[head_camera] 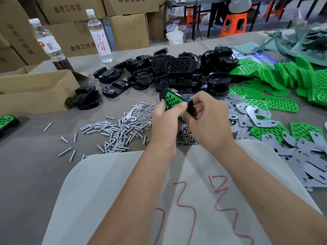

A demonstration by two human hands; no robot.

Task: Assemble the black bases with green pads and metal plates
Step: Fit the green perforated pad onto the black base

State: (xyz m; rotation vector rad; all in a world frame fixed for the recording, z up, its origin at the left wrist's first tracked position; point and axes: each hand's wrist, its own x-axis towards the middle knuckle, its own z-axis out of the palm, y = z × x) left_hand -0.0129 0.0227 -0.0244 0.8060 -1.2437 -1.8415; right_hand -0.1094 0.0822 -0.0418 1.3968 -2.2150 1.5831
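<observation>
1. Left hand (163,119): raised above the table (31,174), forearm running up from the lower edge, back of hand toward the camera. Its fingers curl round the near end of a black base (163,93) fitted with a green pad (172,99); the thumb presses on the pad's face.
2. Right hand (208,117): meets the left at mid-frame, fingers (200,110) curled and pinching the right-hand end of the same base. What lies under the fingertips cannot be made out.
3. Held assembly: base of glossy black moulded plastic, rounded at the far end; pad bright green, flat, pierced with oval holes. It is tilted, far end up and to the left, clear of the table.
4. Heap of black bases (177,71): behind the hands, piled loosely, some showing studded faces.
5. Loose green pads (281,103): spread to the right, fan-shaped, perforated, several overlapping.
6. Metal plates (261,117): thin, grey, curved with slots, strewn right of the hands and toward the near right corner.
7. Screws (113,131): silver, scattered left of the hands; small nuts (185,137) heaped just below the wrists.
8. Finished piece (6,122): black with green face, at the left edge.
9. Cardboard box (35,92): open, far left, a black base (85,99) against it.
10. Two clear bottles (100,36) stand behind, before stacked cartons (129,30).
11. Pale sheet (185,200) with red scrawl lies under the forearms.
</observation>
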